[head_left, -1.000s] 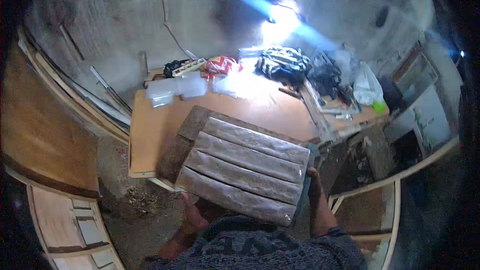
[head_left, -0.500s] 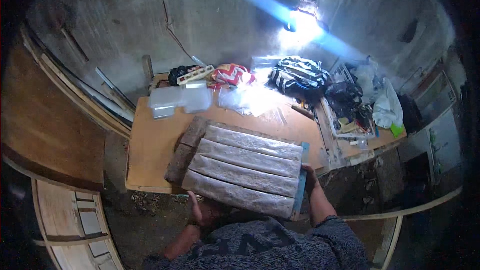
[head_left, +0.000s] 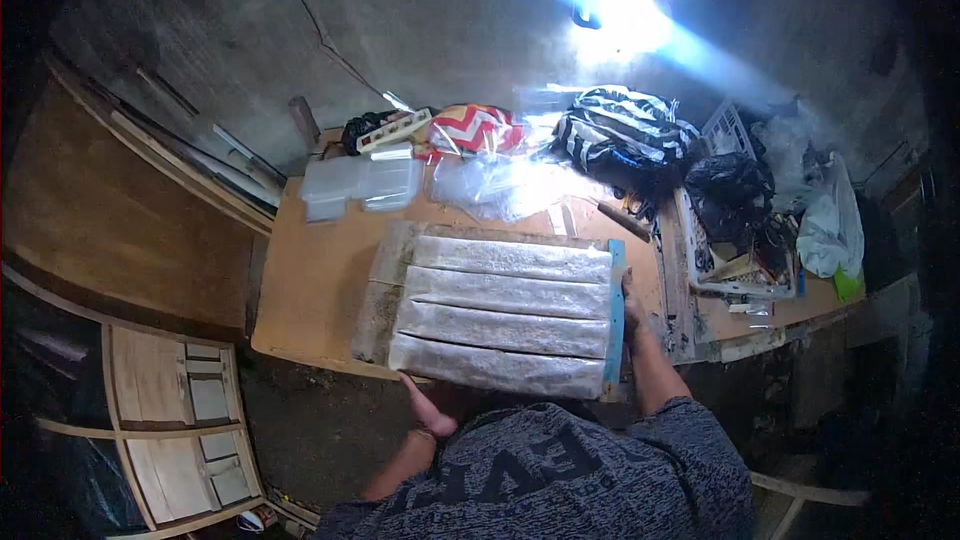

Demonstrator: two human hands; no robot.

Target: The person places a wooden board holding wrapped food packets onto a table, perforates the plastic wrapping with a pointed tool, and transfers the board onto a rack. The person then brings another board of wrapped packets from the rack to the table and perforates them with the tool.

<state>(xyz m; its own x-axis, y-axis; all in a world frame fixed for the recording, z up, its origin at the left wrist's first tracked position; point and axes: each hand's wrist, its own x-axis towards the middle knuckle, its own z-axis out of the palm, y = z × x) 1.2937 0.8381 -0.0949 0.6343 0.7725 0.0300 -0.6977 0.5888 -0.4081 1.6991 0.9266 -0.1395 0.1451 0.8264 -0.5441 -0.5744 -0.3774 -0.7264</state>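
Several long, flat, pale packages (head_left: 508, 292) in shiny clear plastic lie side by side, crosswise, on a wooden board (head_left: 380, 285). A light blue strip (head_left: 616, 315) runs along the board's right edge. My right hand (head_left: 636, 312) grips that edge, its fingers mostly hidden under the board. At the near left corner, my left hand (head_left: 430, 412) holds the board from below. Its thumb points up beside the packages and its other fingers are out of sight. The board sits over the near part of the orange-brown table (head_left: 300, 290); whether it rests on the table I cannot tell.
Clear plastic sheets (head_left: 360, 185), a power strip (head_left: 395, 130), a red-and-white cloth bundle (head_left: 475, 128) and a striped bag (head_left: 625, 130) line the table's back. A knife-like tool (head_left: 622, 220) lies near a white crate (head_left: 745, 285). A lamp (head_left: 622, 10) glares on the wall.
The board with the packages has turned counter-clockwise and now lies nearly level across the view. Both hands have stayed at its edges. The whole view has shifted.
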